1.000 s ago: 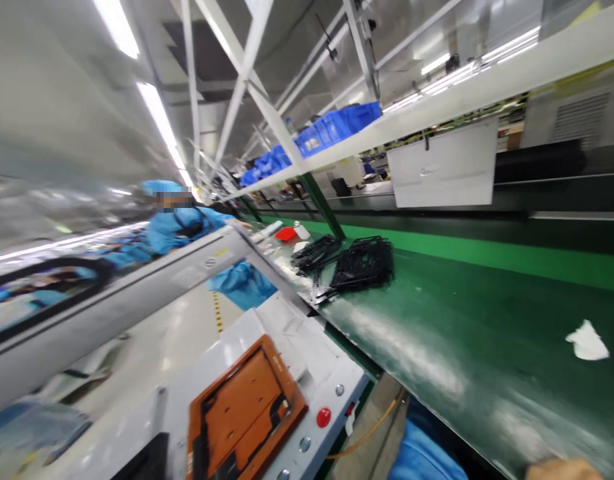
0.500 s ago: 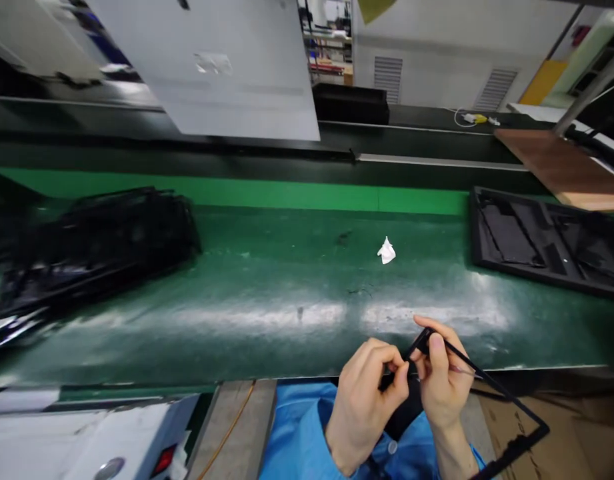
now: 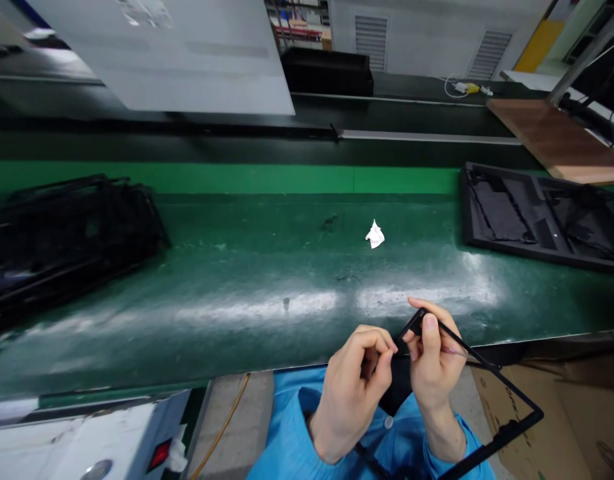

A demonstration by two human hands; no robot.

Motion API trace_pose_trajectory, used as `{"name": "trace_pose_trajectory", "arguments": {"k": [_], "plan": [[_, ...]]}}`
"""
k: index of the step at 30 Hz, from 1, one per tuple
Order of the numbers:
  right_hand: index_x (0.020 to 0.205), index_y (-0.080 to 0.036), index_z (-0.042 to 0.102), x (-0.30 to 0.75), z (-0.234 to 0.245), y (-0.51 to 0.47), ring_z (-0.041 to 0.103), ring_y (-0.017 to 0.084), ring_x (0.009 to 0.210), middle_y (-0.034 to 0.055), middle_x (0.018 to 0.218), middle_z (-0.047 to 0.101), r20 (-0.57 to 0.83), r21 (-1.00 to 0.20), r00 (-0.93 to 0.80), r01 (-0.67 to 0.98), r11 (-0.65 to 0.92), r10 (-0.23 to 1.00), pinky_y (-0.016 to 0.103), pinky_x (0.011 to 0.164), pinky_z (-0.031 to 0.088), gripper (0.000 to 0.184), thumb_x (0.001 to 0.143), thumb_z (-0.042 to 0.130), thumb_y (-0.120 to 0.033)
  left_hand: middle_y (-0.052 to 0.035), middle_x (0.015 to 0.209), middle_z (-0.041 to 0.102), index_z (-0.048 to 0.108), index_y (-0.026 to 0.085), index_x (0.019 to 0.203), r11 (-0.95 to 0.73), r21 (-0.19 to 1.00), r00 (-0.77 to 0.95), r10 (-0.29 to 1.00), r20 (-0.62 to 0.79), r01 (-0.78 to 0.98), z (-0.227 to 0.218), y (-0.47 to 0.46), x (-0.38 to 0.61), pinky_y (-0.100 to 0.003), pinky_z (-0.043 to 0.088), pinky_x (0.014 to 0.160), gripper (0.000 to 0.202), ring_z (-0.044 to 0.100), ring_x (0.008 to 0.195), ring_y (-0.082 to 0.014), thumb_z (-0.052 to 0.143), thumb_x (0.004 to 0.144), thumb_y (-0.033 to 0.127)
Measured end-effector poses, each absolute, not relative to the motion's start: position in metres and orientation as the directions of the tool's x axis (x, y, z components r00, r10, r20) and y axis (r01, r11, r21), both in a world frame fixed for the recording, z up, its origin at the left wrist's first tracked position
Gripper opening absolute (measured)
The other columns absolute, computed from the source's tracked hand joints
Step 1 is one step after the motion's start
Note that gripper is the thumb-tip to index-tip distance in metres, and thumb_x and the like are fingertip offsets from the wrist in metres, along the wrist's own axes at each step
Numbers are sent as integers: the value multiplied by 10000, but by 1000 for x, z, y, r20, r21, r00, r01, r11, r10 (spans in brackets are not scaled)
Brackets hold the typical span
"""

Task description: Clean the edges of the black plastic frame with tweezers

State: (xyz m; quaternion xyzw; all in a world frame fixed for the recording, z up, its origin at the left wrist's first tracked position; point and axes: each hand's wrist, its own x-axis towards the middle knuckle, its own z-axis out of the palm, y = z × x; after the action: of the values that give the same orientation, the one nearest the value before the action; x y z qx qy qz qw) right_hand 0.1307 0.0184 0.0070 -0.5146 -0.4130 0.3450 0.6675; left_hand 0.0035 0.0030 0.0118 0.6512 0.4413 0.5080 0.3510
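We have one black frame (image 3: 509, 433) in the air, at the near edge of the green counter (image 3: 247, 320), just before our body. Our right hand (image 3: 437, 363) grips its upper corner, with the thumb lying on top and the fingers behind. Our left hand (image 3: 351, 390) is closed in a pinch on the short side beside this corner; if some small piece is also between those fingertips, we cannot tell, because it is hidden. The far part of the frame hangs out to the right, past our right wrist and above the cardboard box (image 3: 547, 427), without support. For good work at this corner, we think the right hand should hold it firmly but not squeeze, and the left fingertips should make only small, even movements, since such thin bars probably bend easily. It also seems wise to let the free end not knock the counter's edge. The pile of black frames (image 3: 77, 233) lies well apart at left, the black tray (image 3: 537, 255) at right, and a white scrap (image 3: 375, 235) between them.
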Motion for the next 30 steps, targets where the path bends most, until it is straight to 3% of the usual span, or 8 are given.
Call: {"name": "trace_pose_trajectory", "arguments": {"k": [10, 15, 18, 21, 26, 30], "plan": [[1106, -189, 769, 132, 1, 24, 405, 62, 371, -40, 596, 628, 143, -985, 491, -10, 169, 860, 183, 351, 315, 273, 1064, 597, -397, 9, 801, 578, 589, 197, 911, 104, 993, 188, 976, -113, 58, 13, 7, -11, -216, 424, 646, 181, 541, 711, -114, 580, 1034, 330], [1121, -187, 765, 132, -1, 25, 432, 64, 384, -39, 602, 629, 159, -986, 498, 40, 161, 853, 183, 371, 334, 276, 1072, 581, -388, 8, 756, 590, 647, 178, 892, 223, 975, 281, 935, -216, 8, 23, 19, -20, -221, 400, 622, 215, 502, 662, -109, 671, 969, 378], [1125, -180, 759, 132, -1, 25, 447, 71, 386, -34, 608, 633, 175, -984, 497, 80, 156, 850, 192, 372, 339, 286, 1074, 569, -387, 18, 736, 590, 715, 183, 925, 187, 980, 260, 945, -198, 65, 24, 25, -26, -218, 376, 593, 175, 469, 626, -99, 703, 952, 355], [1131, -174, 758, 132, -3, 24, 472, 78, 398, -31, 614, 632, 198, -980, 507, 122, 157, 839, 202, 380, 350, 292, 1076, 565, -386, 31, 744, 605, 781, 228, 1067, 47, 974, 284, 952, -111, 223, 25, 27, -32, -217, 379, 581, 141, 469, 608, -96, 721, 964, 303], [1163, -172, 754, 131, -5, 24, 496, 84, 416, -23, 640, 644, 223, -972, 510, 179, 151, 831, 216, 411, 386, 299, 1085, 547, -374, 10, 921, 674, 722, 254, 1308, -241, 832, 414, 910, 15, 500, 26, 24, -37, -230, 470, 701, 307, 642, 754, -119, 645, 1023, 171], [1166, -187, 759, 130, -7, 23, 524, 93, 449, -18, 665, 653, 236, -966, 502, 216, 144, 832, 228, 454, 426, 287, 1086, 544, -359, 13, 921, 676, 744, 228, 1155, -319, 756, 459, 888, 27, 571, 24, 25, -34, -237, 490, 709, 192, 689, 772, -129, 626, 1028, 143]]}}
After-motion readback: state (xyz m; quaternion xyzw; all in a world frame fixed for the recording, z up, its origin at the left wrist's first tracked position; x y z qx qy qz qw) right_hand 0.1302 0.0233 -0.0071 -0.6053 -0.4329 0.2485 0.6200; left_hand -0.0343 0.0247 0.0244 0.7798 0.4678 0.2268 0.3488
